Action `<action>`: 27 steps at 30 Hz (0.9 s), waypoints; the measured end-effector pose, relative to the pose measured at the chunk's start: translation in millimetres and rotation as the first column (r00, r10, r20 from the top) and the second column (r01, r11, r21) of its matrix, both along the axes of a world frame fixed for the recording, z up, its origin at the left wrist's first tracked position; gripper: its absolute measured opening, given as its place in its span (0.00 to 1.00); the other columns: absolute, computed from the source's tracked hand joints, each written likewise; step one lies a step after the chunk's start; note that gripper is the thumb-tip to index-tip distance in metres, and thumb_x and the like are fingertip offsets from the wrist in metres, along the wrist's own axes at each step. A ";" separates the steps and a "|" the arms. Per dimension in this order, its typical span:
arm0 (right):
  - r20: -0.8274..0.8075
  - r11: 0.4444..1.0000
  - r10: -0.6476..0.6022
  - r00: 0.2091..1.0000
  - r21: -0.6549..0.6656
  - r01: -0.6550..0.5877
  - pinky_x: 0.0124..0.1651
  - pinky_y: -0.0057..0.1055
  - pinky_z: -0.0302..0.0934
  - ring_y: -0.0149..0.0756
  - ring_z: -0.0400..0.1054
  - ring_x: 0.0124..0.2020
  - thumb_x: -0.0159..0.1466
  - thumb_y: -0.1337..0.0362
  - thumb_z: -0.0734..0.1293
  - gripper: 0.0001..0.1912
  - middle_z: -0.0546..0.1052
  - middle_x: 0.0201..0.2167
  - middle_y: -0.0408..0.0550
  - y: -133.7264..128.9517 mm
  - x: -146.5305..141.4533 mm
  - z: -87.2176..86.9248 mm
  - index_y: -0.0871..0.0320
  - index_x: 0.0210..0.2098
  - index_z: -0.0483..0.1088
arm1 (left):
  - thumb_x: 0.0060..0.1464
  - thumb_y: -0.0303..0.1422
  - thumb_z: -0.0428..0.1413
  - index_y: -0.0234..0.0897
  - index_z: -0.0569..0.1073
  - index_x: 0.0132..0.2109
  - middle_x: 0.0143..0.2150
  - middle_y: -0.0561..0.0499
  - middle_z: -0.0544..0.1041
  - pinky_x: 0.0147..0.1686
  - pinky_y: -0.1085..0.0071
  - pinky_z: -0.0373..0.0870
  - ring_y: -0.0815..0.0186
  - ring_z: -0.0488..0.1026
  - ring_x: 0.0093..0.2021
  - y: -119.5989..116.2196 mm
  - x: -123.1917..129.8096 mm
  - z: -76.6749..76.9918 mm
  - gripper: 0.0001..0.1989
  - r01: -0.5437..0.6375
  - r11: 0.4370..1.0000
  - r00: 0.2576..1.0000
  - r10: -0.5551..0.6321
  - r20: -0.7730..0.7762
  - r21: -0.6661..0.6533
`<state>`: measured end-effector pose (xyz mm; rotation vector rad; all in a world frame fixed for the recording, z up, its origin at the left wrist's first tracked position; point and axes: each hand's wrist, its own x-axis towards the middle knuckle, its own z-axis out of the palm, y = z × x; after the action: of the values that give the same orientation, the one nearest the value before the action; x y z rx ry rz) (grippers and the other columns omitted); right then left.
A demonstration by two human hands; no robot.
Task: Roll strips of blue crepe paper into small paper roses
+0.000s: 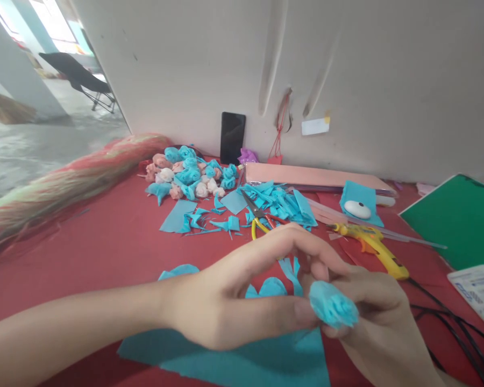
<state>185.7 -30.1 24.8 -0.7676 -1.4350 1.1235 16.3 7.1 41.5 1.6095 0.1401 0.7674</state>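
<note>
A small blue crepe-paper flower (334,305) with tightly gathered petals sits between both hands above the table. My left hand (242,301) reaches across from the left, its thumb pressed to the flower's side and its fingers arched over behind it. My right hand (381,306) is curled around the flower's base from the right; its fingertips are partly hidden. Beneath the hands lies a large sheet of blue crepe paper (234,363). Rounded blue paper pieces (272,286) show between my left thumb and fingers.
Finished blue, pink and white paper flowers (189,174) are heaped at the back left. Nearby are blue scraps (280,201) and scissors (258,212). A yellow glue gun (373,247) with black cables lies right. A phone (232,137) leans on the wall.
</note>
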 end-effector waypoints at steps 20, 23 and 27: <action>-0.310 0.872 0.316 0.897 -0.278 -0.403 0.30 0.17 0.70 0.23 0.70 0.22 0.55 0.57 0.76 0.01 0.73 0.19 0.37 3.0 2.2 -4.2 0.44 0.28 0.81 | 0.61 0.23 0.51 0.33 0.71 0.47 0.33 0.53 0.69 0.38 0.77 0.68 0.75 0.69 0.29 -3.0 16.0 -14.9 0.09 0.287 0.797 0.943 -0.138 0.303 -0.532; -0.339 0.850 0.337 0.878 -0.292 -0.439 0.29 0.17 0.69 0.22 0.68 0.20 0.55 0.57 0.76 0.01 0.71 0.19 0.36 3.4 2.0 -5.5 0.44 0.27 0.81 | 0.60 0.22 0.51 0.34 0.71 0.47 0.31 0.54 0.70 0.37 0.76 0.68 0.75 0.71 0.27 -3.3 17.9 -15.6 0.10 0.308 0.784 0.934 -0.141 0.329 -0.539; -0.357 0.833 0.344 0.868 -0.310 -0.458 0.27 0.21 0.68 0.23 0.65 0.18 0.55 0.55 0.76 0.02 0.69 0.18 0.36 2.7 1.5 -7.2 0.42 0.27 0.80 | 0.62 0.22 0.48 0.35 0.71 0.46 0.32 0.54 0.72 0.34 0.76 0.68 0.75 0.73 0.25 -3.4 19.6 -18.1 0.10 0.320 0.767 0.930 -0.143 0.338 -0.556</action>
<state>187.1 -27.4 17.6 -0.5395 -1.1648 1.8136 36.0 3.7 23.4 0.8712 -0.0244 0.6547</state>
